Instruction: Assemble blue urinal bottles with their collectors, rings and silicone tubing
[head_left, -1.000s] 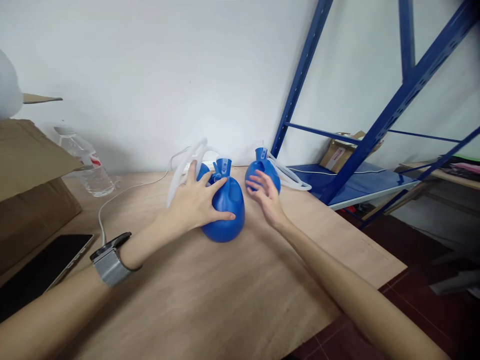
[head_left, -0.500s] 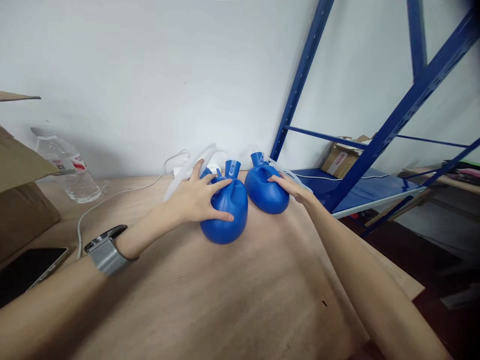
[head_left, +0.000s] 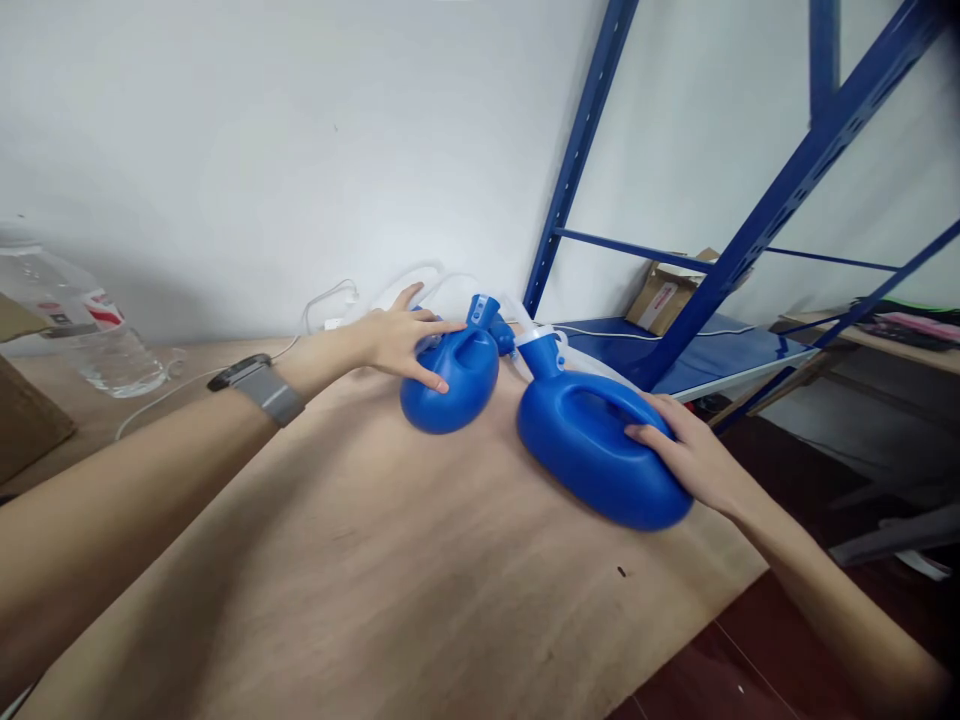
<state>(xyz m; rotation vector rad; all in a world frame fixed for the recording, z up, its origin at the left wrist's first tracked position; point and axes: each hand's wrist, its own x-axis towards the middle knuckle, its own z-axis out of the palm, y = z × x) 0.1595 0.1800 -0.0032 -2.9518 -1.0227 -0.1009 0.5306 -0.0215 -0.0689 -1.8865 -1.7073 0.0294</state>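
Observation:
Two blue plastic jugs with built-in handles lie on a wooden table (head_left: 390, 590). My left hand (head_left: 401, 340) rests spread over the far jug (head_left: 450, 385), thumb pressed on its side, fingers across its top. The near jug (head_left: 592, 445) lies closer to the table's right edge, its spout pointing away. My right hand (head_left: 686, 460) grips that jug at its rear end, fingers curled round the handle. Clear tubing (head_left: 420, 280) runs from the spouts toward the wall. A grey-banded watch (head_left: 259, 385) sits on my left wrist.
A clear water bottle (head_left: 67, 335) lies at the far left, with a white cable (head_left: 187, 385) trailing past it. A blue metal rack (head_left: 712, 280) stands right of the table, with a cardboard box (head_left: 664, 295) on its low shelf. Red floor tiles lie below.
My right hand has taken hold of the right jug and drawn it nearer and to the right. My left hand stays on the far jug. The view has swung rightward.

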